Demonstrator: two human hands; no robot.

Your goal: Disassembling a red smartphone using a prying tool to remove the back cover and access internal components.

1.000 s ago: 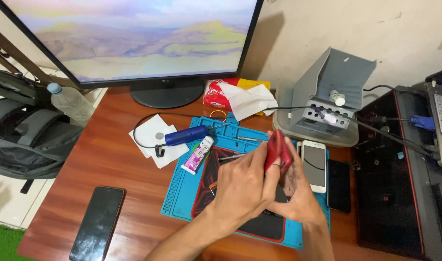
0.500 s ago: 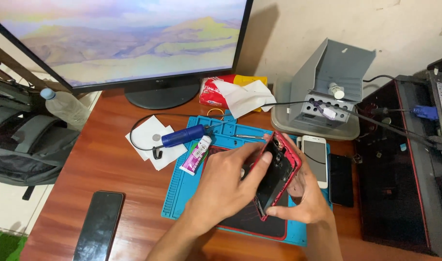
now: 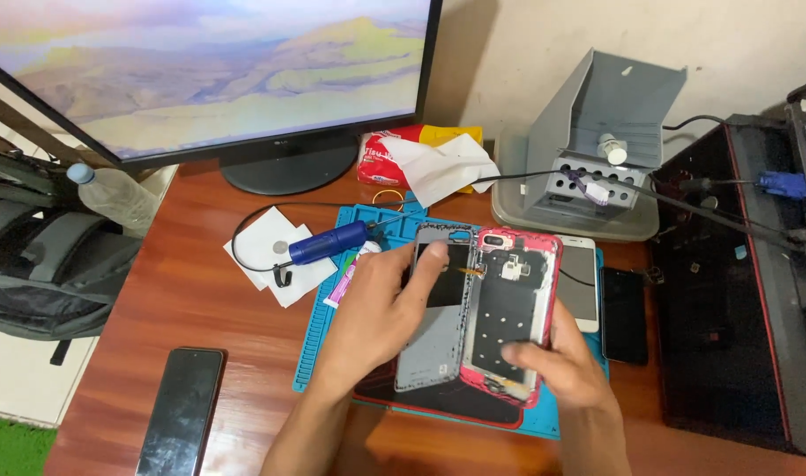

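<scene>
Phone halves lie opened like a book over the blue work mat point(image 3: 328, 353): a grey screen panel point(image 3: 429, 339) on the left and a red-edged phone body point(image 3: 508, 308) on the right, joined along their inner edges. Your left hand point(image 3: 376, 313) grips the panel, its fingers point(image 3: 434, 256) pressed on the far end of the dark glass. Your right hand point(image 3: 557, 366) clasps the body from the near right, thumb lying across its inside. Just right of the body lie a white phone point(image 3: 581, 282) and a black phone point(image 3: 625, 313). Left and farther off, a blue handled tool point(image 3: 328, 244) rests on the tabletop point(image 3: 191, 300). Another dark phone point(image 3: 181, 412) lies near left.
</scene>
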